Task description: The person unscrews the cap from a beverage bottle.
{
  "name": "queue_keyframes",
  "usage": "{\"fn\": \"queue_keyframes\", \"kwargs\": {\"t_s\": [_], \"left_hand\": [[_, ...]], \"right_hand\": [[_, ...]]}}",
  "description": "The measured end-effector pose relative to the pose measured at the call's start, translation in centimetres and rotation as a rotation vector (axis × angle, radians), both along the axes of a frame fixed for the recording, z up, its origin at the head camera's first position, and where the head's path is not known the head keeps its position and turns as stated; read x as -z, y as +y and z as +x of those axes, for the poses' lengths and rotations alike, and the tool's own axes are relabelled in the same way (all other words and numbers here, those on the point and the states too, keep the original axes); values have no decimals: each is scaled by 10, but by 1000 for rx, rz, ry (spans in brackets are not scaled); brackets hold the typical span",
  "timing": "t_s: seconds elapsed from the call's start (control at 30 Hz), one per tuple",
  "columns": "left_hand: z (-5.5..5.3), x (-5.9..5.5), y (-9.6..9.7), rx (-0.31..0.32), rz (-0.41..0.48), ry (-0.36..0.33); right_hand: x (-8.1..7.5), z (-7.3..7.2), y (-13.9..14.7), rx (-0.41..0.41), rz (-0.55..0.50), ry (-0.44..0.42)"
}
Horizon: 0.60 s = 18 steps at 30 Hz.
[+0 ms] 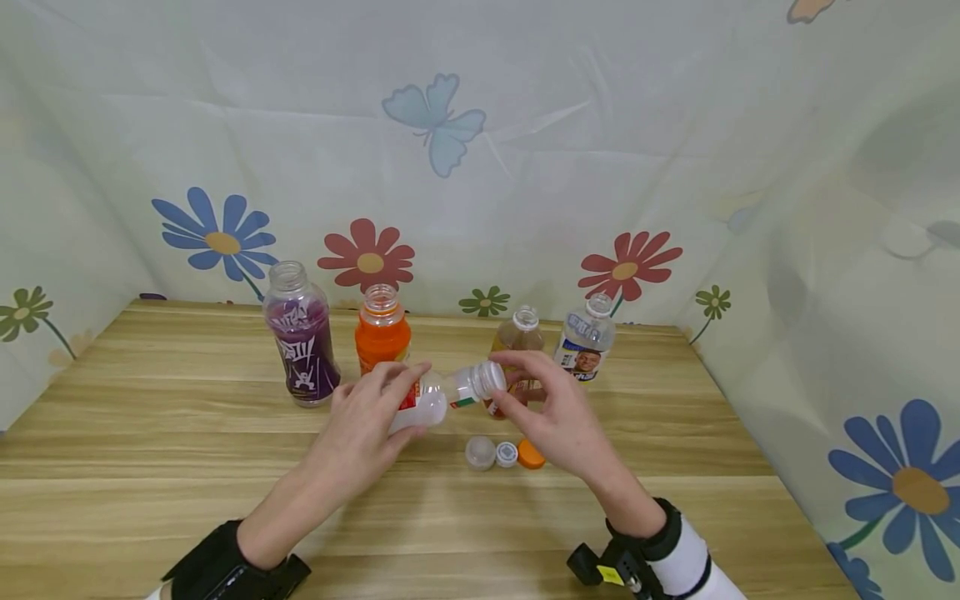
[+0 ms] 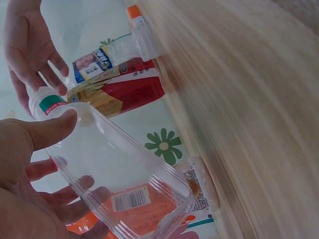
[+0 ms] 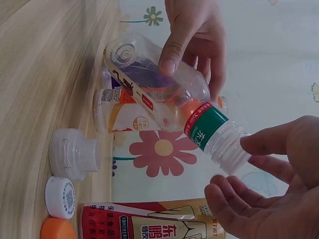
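A clear plastic bottle with a green and red neck band lies tilted in the air, its mouth pointing right. My left hand grips its body, thumb on one side and fingers round the other. At the threaded neck, my right hand has thumb and fingertips on either side of the rim, pinching it. Below the hands a translucent cap, a white cap and an orange cap sit in a row on the table.
Behind the hands stand uncapped bottles: a purple one, an orange one, a red and gold one and a clear one with a blue label. The wood-grain table meets a flowered cloth at the back.
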<state>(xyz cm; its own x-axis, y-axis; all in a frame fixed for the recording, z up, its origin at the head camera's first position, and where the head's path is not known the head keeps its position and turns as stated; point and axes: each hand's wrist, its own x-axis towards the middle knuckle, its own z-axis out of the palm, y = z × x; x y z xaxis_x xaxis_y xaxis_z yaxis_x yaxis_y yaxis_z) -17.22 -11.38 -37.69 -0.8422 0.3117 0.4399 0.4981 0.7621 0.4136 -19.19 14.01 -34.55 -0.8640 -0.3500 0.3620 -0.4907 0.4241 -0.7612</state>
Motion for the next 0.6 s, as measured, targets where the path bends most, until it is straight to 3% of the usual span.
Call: {"fn": "queue_keyframes", "kwargs": {"t_s": [0.6], "left_hand": [[0,2,1,-2,-4,-8]], "right_hand": [[2,-2,0,-8,-54,-40]]}}
